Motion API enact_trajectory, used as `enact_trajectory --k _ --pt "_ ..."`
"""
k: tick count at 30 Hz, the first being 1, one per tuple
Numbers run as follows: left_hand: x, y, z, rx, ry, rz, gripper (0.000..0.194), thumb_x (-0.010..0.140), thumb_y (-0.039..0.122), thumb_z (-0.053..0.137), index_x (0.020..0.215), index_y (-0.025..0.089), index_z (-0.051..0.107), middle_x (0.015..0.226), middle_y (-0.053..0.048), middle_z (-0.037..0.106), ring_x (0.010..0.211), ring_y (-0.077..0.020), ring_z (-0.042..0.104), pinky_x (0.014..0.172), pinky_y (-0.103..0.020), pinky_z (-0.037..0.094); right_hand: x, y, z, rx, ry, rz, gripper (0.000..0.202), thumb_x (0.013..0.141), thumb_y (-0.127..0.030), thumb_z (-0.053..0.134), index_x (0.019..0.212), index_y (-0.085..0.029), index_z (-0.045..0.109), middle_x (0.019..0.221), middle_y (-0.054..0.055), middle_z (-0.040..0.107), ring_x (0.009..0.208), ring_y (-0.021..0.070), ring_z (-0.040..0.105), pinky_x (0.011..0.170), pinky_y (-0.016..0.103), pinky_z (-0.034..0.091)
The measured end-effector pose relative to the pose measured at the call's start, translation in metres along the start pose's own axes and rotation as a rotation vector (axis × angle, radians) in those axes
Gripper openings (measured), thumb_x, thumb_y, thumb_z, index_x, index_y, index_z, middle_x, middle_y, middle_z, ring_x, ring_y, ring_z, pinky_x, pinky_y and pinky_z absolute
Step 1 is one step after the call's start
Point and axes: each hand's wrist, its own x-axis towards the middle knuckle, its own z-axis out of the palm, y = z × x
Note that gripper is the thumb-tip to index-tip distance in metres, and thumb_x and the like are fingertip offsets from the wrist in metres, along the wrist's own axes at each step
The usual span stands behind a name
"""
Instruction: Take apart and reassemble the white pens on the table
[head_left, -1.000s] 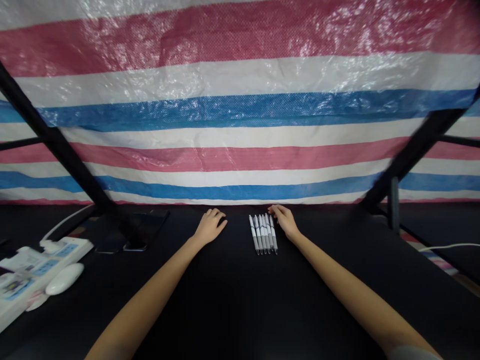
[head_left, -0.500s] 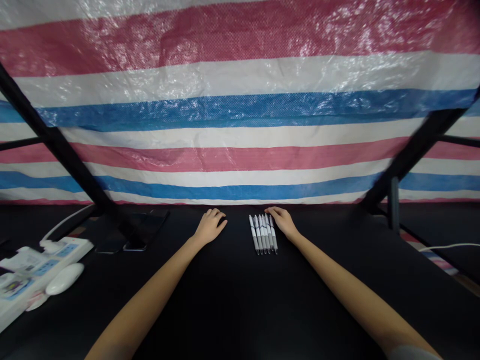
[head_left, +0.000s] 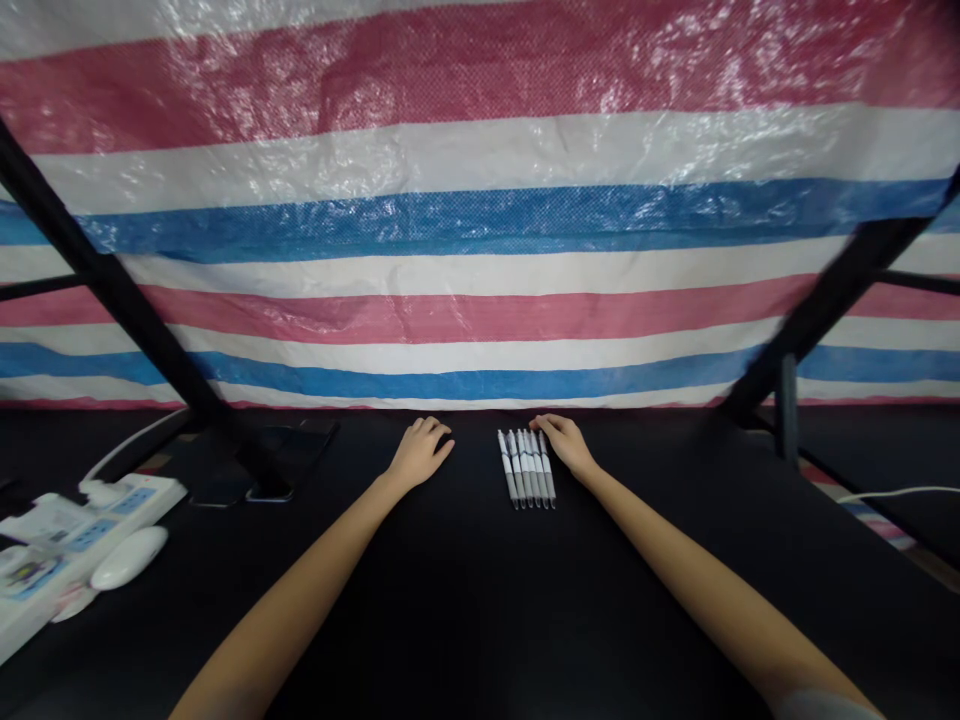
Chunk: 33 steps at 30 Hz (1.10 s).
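Observation:
Several white and grey pens lie side by side in a tight row on the black table. Just right of their upper ends is my right hand, its fingers reaching toward the top of the rightmost pen; whether they touch it is too small to tell. To the left of the pens, with a gap between, my left hand rests palm down on the table, fingers and thumb apart, holding nothing.
A white power strip and a white mouse are at the left. Dark flat devices lie near the left black frame leg. Another black leg slants at the right. A striped sheet hangs behind.
The rightmost pen's lower end has shifted very slightly, and it now lines up more evenly with the others. Both hands look the same.

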Motion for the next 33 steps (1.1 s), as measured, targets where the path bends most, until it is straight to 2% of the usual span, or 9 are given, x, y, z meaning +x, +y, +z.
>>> enact_trajectory --k 18,22,26,33 --pt "0.000 0.001 0.000 -0.004 -0.001 -0.011 0.025 0.088 0.034 0.045 0.098 0.018 0.061 0.097 -0.007 0.057 0.091 -0.0223 0.051 0.083 -0.038 0.042 0.001 0.001 0.001 0.041 0.006 -0.005 0.033 0.079 -0.042 0.048 0.075 -0.018 0.069 0.084 0.007 0.071 0.082 0.0232 0.063 0.078 0.034 0.044" --pt "0.000 -0.001 0.001 -0.007 0.006 -0.002 0.025 0.088 0.034 0.045 0.098 0.018 0.061 0.097 -0.007 0.057 0.092 -0.0220 0.051 0.083 -0.038 0.043 0.002 0.003 0.002 0.090 -0.017 -0.025 0.020 0.071 -0.031 0.057 0.081 -0.018 0.069 0.086 0.006 0.071 0.083 0.0218 0.063 0.080 0.033 0.045" --pt "0.000 -0.001 0.001 -0.002 0.015 0.006 0.025 0.088 0.034 0.044 0.097 0.019 0.061 0.096 -0.007 0.057 0.091 -0.0219 0.051 0.083 -0.038 0.043 0.004 0.007 0.003 0.094 -0.035 -0.039 0.023 0.063 -0.017 0.057 0.083 -0.018 0.068 0.087 0.005 0.070 0.084 0.0202 0.063 0.081 0.033 0.046" --pt "0.000 0.000 0.001 -0.012 0.016 0.004 0.024 0.088 0.034 0.045 0.097 0.019 0.061 0.096 -0.007 0.057 0.091 -0.0220 0.051 0.083 -0.038 0.043 0.005 0.012 0.003 0.082 -0.043 -0.052 0.022 0.063 -0.018 0.057 0.082 -0.017 0.069 0.085 0.005 0.070 0.081 0.0200 0.063 0.079 0.033 0.047"
